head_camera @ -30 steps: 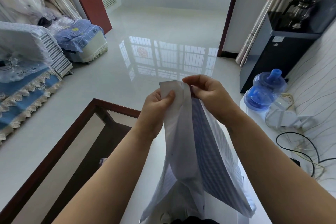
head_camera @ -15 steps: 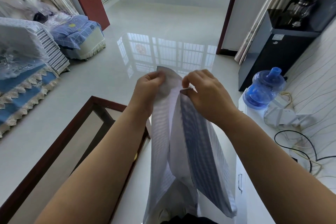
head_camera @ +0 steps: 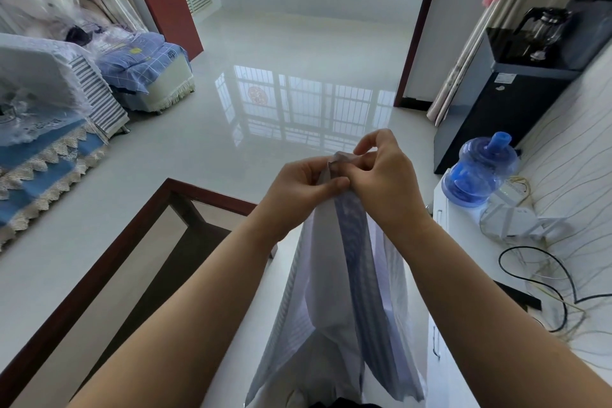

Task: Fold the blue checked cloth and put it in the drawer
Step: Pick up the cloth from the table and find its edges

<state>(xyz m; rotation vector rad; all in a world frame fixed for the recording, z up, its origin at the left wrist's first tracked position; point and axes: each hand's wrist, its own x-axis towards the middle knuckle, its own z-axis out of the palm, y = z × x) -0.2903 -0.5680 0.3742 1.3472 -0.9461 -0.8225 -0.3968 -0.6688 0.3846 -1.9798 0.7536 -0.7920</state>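
Hanging in long folds from both hands, the blue checked cloth (head_camera: 351,275) is held up in mid-air at the scene's centre, over the glossy floor (head_camera: 265,83). The left hand (head_camera: 298,189) pinches its top corner between thumb and curled fingers, and the right hand (head_camera: 384,182), touching it, pinches the same bunched top edge. A glass-topped table (head_camera: 139,242) stands near left; a blue water jug (head_camera: 480,172) sits right.

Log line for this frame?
stage: folding | left hand: pinches cloth top | right hand: pinches top | cloth: hanging | drawer: not reached
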